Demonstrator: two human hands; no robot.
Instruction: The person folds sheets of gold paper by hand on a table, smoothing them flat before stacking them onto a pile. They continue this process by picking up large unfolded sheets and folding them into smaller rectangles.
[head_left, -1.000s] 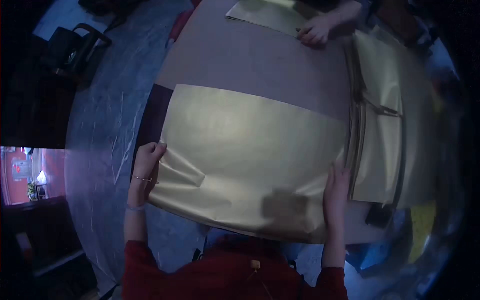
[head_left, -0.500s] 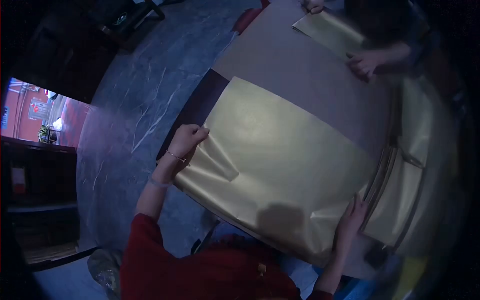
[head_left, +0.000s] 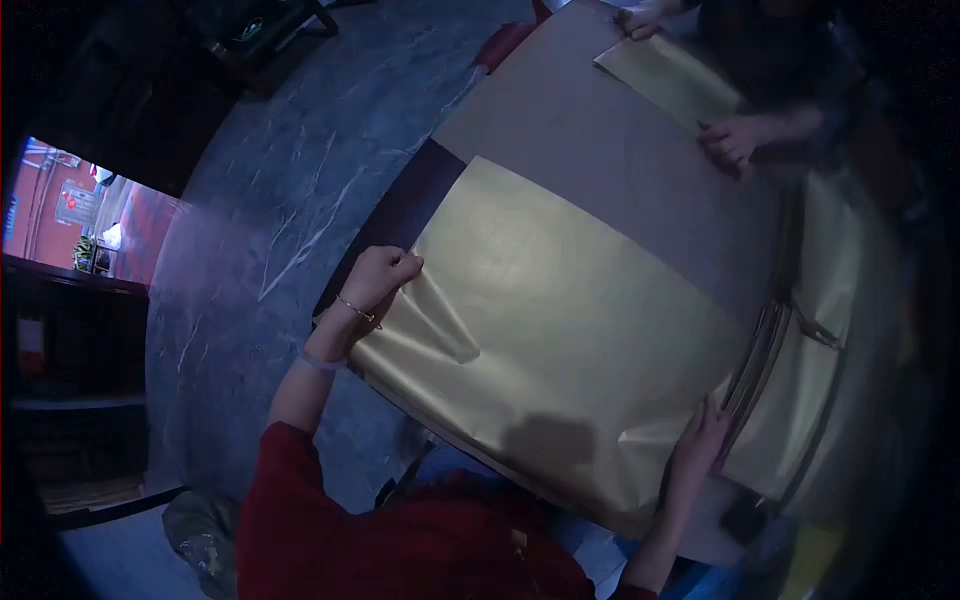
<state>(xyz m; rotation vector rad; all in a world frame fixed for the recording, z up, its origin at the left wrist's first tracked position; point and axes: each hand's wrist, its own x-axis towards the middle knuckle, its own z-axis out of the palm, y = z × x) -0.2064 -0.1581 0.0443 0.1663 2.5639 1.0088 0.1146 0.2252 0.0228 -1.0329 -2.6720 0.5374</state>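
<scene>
A large sheet of gold paper (head_left: 540,290) lies across the near part of the table, creased by both my hands. My left hand (head_left: 382,278) is closed on its left edge, thumb and fingers pinched together, and folds run from there into the sheet. At the lower right, my right hand (head_left: 703,435) grips the sheet's right edge, with another crease beside it. The sheet's near side droops over the table edge toward my body.
Across the table (head_left: 580,125), another person's hands (head_left: 735,138) rest on a folded gold sheet (head_left: 670,78). More gold sheets (head_left: 800,400) lie in a stack at the right. A dark strip (head_left: 410,195) shows along the left edge; marbled floor (head_left: 290,220) lies beyond it.
The view has shifted slightly. My hands keep the same hold on the gold paper, and the other person's hands stay at their folded sheet.
</scene>
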